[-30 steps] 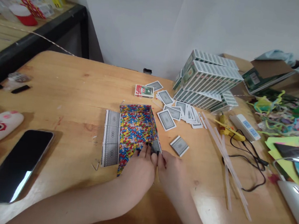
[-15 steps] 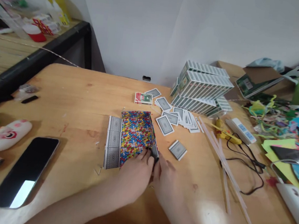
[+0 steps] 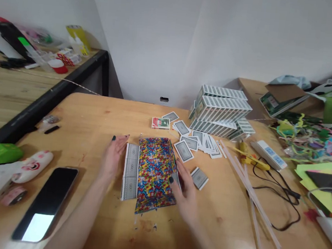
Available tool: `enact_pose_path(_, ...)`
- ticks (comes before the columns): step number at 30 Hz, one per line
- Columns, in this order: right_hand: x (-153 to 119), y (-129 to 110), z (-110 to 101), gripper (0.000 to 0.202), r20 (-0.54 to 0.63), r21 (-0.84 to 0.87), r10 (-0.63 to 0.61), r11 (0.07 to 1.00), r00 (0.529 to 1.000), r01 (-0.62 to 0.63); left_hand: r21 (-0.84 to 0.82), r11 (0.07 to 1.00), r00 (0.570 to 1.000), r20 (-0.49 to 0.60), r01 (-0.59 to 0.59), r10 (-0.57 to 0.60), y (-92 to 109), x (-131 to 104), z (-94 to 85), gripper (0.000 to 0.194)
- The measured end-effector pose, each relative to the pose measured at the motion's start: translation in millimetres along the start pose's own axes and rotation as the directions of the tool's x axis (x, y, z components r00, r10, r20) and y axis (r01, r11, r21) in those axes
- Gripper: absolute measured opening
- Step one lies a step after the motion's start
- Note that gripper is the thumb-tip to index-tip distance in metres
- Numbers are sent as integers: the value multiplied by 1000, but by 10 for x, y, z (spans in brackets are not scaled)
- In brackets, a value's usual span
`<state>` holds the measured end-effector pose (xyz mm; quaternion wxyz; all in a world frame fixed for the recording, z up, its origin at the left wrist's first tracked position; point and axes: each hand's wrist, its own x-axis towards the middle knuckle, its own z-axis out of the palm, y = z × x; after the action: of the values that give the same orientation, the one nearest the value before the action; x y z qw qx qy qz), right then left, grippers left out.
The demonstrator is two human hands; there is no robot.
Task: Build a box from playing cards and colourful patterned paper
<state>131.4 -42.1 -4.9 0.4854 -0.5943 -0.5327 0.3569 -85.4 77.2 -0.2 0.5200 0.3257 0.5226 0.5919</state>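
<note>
A shallow open box (image 3: 155, 170) built of playing cards and lined with colourful patterned paper lies in the middle of the table. Along its left side runs a flap of grey-backed playing cards (image 3: 131, 172). My left hand (image 3: 112, 158) is upright just left of that flap, fingers stretched out and holding nothing; whether it touches the flap I cannot tell. My right hand (image 3: 187, 193) grips the box's right wall, thumb inside and fingers outside. To the right of it lies a small stack of cards (image 3: 199, 178). Loose cards (image 3: 184, 150) are spread behind.
Striped card cartons (image 3: 223, 110) are piled at the back right, near a card pack (image 3: 160, 123). On the right lie glue sticks (image 3: 253, 195), a yellow glue gun (image 3: 252, 158) and a power strip (image 3: 270, 155). A phone (image 3: 48, 199) lies on the left.
My left hand has left the box's right side and moved to the left of the card flap, opening. My right hand stays at the right wall. The camera view has shifted slightly.
</note>
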Motion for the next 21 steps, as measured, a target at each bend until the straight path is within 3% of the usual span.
enact_pose_path(4, 528, 97, 51, 61, 31, 353, 82, 931, 996, -87, -42, 999, 991, 135, -15, 20, -100, 0, 219, 44)
enact_pose_path(7, 907, 181, 122, 62, 64, 374, 96, 921, 993, -113, -37, 999, 978, 206, -38, 44, -133, 37, 419, 43)
enact_pose_path(9, 1065, 211, 167, 53, 84, 302, 85, 947, 993, -106, 11, 999, 971, 235, -36, 33, -170, 65, 522, 39)
enact_pose_path(16, 1160, 176, 265, 37, 75, 183, 50, 981, 996, -63, 189, 981, 973, 230, -33, -12, -353, 129, 619, 27)
enact_pose_path(21, 1081, 145, 102, 50, 49, 197, 96, 975, 994, -104, 243, 970, 972, 233, -26, -32, -350, 126, 563, 30)
